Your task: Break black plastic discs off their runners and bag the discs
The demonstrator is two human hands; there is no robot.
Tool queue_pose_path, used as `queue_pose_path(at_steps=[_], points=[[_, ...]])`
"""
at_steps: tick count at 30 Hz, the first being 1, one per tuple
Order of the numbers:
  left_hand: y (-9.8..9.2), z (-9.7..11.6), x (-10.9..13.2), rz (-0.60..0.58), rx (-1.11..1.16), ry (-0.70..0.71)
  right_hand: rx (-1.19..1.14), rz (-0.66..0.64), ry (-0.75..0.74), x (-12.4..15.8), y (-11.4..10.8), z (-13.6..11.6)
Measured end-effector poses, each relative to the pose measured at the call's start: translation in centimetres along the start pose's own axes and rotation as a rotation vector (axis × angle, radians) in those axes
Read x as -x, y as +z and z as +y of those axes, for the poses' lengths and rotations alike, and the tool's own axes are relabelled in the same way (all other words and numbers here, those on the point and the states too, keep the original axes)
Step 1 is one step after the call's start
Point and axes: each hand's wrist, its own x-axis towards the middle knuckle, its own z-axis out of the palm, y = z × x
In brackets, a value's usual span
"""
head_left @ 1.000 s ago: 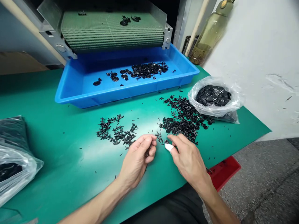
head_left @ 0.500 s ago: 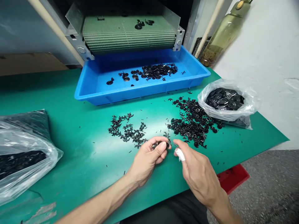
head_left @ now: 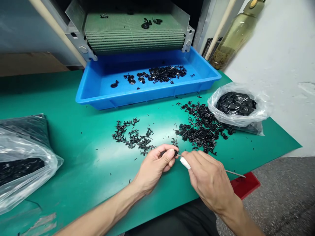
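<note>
My left hand point(head_left: 155, 167) is closed in a pinch on a small black plastic part point(head_left: 175, 153) at the near middle of the green table point(head_left: 73, 131). My right hand point(head_left: 209, 180), with a white wrap on one fingertip, grips a thin metal pin point(head_left: 235, 173) whose tip meets that part. A heap of black round parts point(head_left: 201, 129) lies just beyond my right hand. A smaller scatter of black cross-shaped sprue pieces point(head_left: 133, 136) lies beyond my left hand.
A blue tray point(head_left: 93, 93) holding black parts stands at the back under a green conveyor belt point(head_left: 133, 32). A clear bag of black discs point(head_left: 236, 105) sits at the right; another plastic bag point(head_left: 22, 160) at the left. An olive bottle point(head_left: 233, 32) leans by the wall.
My hands have come together, and the pin in my right hand now touches the part in my left. The camera view shifted left, then settled.
</note>
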Motion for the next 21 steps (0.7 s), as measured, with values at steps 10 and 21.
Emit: queue_pose_path(at_steps=[10, 21], points=[[0.17, 0.27, 0.54, 0.001, -0.262, 0.066, 0.113, -0.044, -0.061, -0.15, -0.52, 0.71], [0.39, 0.4, 0.65, 0.001, -0.393, 0.072, 0.107, -0.08, -0.074, 0.06, -0.68, 0.77]])
